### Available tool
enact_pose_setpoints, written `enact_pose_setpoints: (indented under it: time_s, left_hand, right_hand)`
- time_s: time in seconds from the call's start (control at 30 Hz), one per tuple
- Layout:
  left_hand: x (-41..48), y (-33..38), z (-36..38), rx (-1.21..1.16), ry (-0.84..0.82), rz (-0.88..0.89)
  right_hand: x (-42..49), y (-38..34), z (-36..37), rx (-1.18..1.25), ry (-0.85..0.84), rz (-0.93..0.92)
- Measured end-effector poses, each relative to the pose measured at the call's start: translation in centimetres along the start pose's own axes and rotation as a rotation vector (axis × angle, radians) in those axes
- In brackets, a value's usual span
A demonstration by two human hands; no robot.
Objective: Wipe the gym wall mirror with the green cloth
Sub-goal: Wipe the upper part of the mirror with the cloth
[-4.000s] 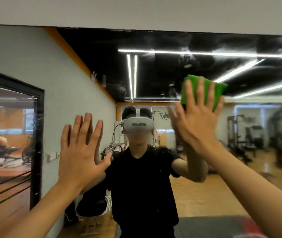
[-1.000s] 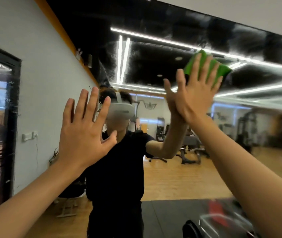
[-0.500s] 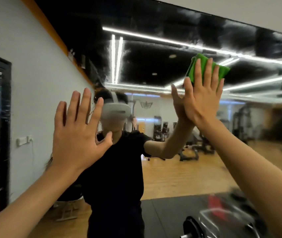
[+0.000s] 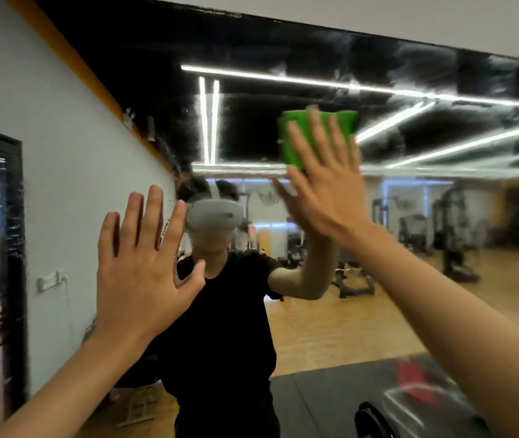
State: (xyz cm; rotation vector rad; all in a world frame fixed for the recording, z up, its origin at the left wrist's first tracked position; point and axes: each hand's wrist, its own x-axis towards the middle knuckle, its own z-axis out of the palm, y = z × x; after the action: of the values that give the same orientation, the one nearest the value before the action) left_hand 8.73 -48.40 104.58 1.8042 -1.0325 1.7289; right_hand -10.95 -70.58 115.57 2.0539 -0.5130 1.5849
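Straight, spread fingers (image 4: 316, 134) of the right hand (image 4: 327, 191) press the folded rectangular green cloth (image 4: 286, 151) flat against the large gym wall mirror (image 4: 283, 52). The cloth lies under the fingertips, high on the glass. The left hand (image 4: 138, 273) is raised lower left, fingers spread, holding nothing.

A gym is showing here: a large wall mirror (image 4: 489, 99) is reflecting weight machines (image 4: 454, 229) standing far right on a wooden floor (image 4: 331, 336). A black mat (image 4: 324, 393) is lying nearer, a weight plate (image 4: 369, 422) is sitting at the near edge, and strip lights (image 4: 283, 78) are glowing across a black ceiling (image 4: 157, 58).
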Motion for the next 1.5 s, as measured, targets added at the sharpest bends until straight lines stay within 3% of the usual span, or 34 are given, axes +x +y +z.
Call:
enact_pose_setpoints:
  time_s: [0.1, 0.2, 0.27, 0.43, 0.5, 0.57, 0.73, 0.87, 0.93, 1.07, 1.13, 1.2, 1.27, 1.37, 1.43, 1.5]
  left_hand:
    - [0.0, 0.3, 0.0, 0.010, -0.016, -0.019]
    - [0.2, 0.4, -0.1, 0.005, -0.044, -0.021]
    - [0.0, 0.2, -0.1, -0.001, -0.054, -0.012]
    - [-0.2, -0.4, 0.0, 0.020, -0.022, 0.002]
    - [-0.1, -0.5, 0.0, 0.027, -0.012, 0.007]
    - [-0.1, -0.3, -0.1, 0.024, -0.015, 0.004]
    - [-0.1, 0.2, 0.0, 0.025, -0.027, -0.021]
    - [0.0, 0.2, 0.0, 0.021, -0.046, -0.023]
    - [0.0, 0.1, 0.0, 0.016, -0.052, -0.023]
    - [-0.2, -0.3, 0.1, 0.006, -0.032, -0.010]
    - [-0.4, -0.4, 0.1, 0.012, -0.019, 0.001]
    - [-0.2, -0.3, 0.2, 0.013, -0.003, 0.009]
    - [0.0, -0.1, 0.3, 0.009, -0.005, -0.004]
    - [0.0, 0.1, 0.2, 0.005, -0.025, -0.012]
    - [-0.1, 0.0, 0.1, -0.001, -0.031, -0.013]
    - [-0.1, 0.0, 0.0, -0.004, -0.034, -0.012]
  right_hand:
    - [-1.5, 6.3, -0.8, 0.000, 0.063, 0.364]
    - [-0.1, 3.7, -1.4, 0.182, 0.127, 0.680]
    - [0.4, -1.2, -1.1, 0.149, 0.134, 0.570]
    - [0.2, -13.0, 0.2, 0.131, 0.020, -0.044]
    - [0.0, -11.7, 0.1, 0.117, -0.013, -0.223]
    - [-0.8, -7.4, -0.1, 0.096, -0.011, -0.260]
    - [-3.6, 6.1, 0.1, -0.081, 0.052, 0.221]
    - [-2.8, 4.6, -0.9, 0.043, 0.116, 0.502]
    - [-2.0, 0.0, -0.8, 0.042, 0.094, 0.433]
    - [-2.2, -9.5, 0.2, 0.070, -0.004, 0.005]
    - [-3.7, -8.9, 0.2, 0.043, -0.065, -0.279]
    - [-4.8, -3.8, -0.3, -0.020, -0.087, -0.414]
    - [-5.7, 2.5, -1.1, -0.058, -0.077, -0.291]
    - [-6.6, 7.9, -1.8, -0.037, -0.050, 0.121]
    - [-6.1, 5.8, -1.4, 0.012, 0.010, 0.365]
    - [-5.4, 1.1, -0.9, 0.044, 0.042, 0.414]
